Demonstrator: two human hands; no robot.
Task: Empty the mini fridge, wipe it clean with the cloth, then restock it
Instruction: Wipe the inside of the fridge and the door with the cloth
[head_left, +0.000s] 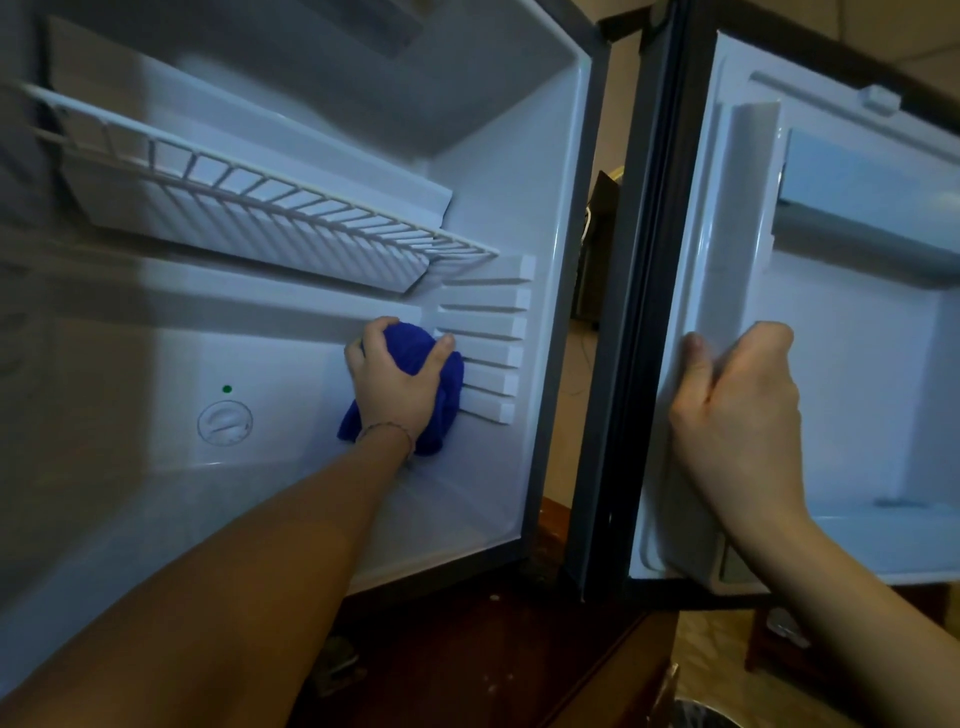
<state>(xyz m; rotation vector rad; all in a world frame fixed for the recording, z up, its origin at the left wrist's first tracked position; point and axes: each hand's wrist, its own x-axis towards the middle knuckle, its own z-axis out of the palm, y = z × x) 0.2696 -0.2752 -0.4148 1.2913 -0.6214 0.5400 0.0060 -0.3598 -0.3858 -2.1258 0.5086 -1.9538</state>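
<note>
Left hand (397, 387) grip clamped on blue cloth (415, 345), pressed against fridge (498, 208) back wall beside side ribs (493, 358). Right hand (737, 415) grip curled around open door (691, 291) edge.

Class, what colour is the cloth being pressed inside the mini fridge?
Deep blue. The cloth, gripped by the left hand, shows best in the head view.

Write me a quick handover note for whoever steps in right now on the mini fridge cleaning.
Left hand: grips the blue cloth, pressed into the back right corner by the side-wall ribs.
Right hand: holds the open door by its inner edge.
Done: fridge looks emptied; only the wire shelf is inside. Door shelves appear bare.
Left: finish wiping, then restock. The stock is out of view.
</note>
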